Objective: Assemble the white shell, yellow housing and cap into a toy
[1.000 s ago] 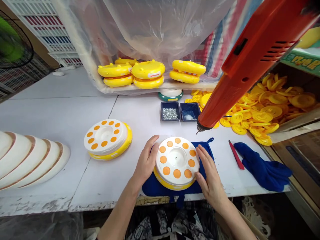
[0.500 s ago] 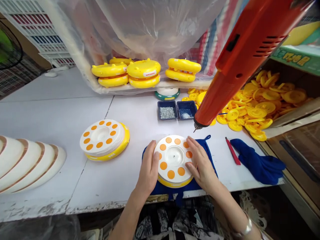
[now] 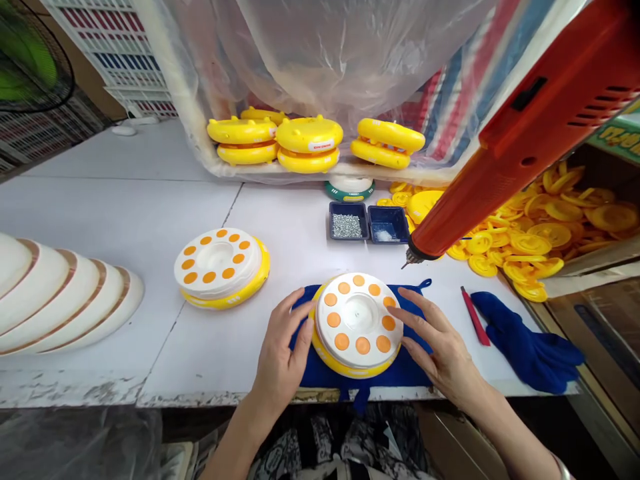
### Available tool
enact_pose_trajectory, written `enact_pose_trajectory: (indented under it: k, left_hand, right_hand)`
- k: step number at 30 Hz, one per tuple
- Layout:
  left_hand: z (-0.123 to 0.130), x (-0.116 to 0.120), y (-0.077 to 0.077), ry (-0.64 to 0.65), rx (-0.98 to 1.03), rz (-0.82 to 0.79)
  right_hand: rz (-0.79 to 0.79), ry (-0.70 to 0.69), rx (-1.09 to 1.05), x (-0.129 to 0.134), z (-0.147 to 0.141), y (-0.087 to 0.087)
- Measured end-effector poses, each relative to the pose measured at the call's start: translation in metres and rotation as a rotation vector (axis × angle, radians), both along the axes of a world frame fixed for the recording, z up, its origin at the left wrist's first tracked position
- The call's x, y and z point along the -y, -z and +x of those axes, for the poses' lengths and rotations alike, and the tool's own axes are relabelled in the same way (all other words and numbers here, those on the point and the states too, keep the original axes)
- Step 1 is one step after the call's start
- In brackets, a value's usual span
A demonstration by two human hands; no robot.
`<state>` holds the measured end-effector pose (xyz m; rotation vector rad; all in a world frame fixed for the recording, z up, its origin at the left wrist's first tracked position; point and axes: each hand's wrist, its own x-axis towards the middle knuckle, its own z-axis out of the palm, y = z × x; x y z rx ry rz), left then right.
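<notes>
A round white disc with orange dots sits on a yellow base, on a blue cloth at the table's front edge. My left hand is at the disc's left side, thumb and fingers apart, fingertips at or very near its rim. On the right side, my right hand has its fingers spread, with fingertips over the rim by the orange dots. Neither hand is wrapped round anything. A red power screwdriver slants in from the upper right, its tip above and to the right of the disc.
Another dotted disc lies to the left, near stacked white shells. Behind are a tray of screws, a second blue tray and yellow parts. A red tool and blue glove lie right.
Both hands have loosened from the disc's sides and their fingers have spread. The disc looks slightly turned. The whole view has shifted, with the screwdriver now further right in it.
</notes>
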<state>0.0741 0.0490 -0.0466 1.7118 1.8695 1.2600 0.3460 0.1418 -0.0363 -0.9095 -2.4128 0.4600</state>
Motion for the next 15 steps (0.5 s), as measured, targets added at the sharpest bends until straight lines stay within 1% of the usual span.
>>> enact_pose_trajectory:
  k: [2,3,6,11,15]
  left_hand:
    - [0.003,0.010,-0.001,0.111,-0.185,0.101]
    - [0.003,0.014,-0.002,0.164,-0.264,0.127]
    - [0.003,0.018,-0.006,0.277,-0.444,0.136]
    - [0.004,0.006,-0.018,0.368,-0.619,0.123]
    - [0.009,-0.001,-0.033,0.403,-0.738,0.110]
  right_hand:
    - [0.050,-0.052,-0.006,0.007,0.003,0.001]
    - [0.077,-0.088,-0.004,0.012,0.003,0.001]
    - [0.149,-0.164,0.014,0.022,-0.002,0.001]
    - [0.231,-0.208,0.081,0.023,-0.020,-0.005]
    - [0.235,-0.236,0.188,0.022,-0.029,-0.014]
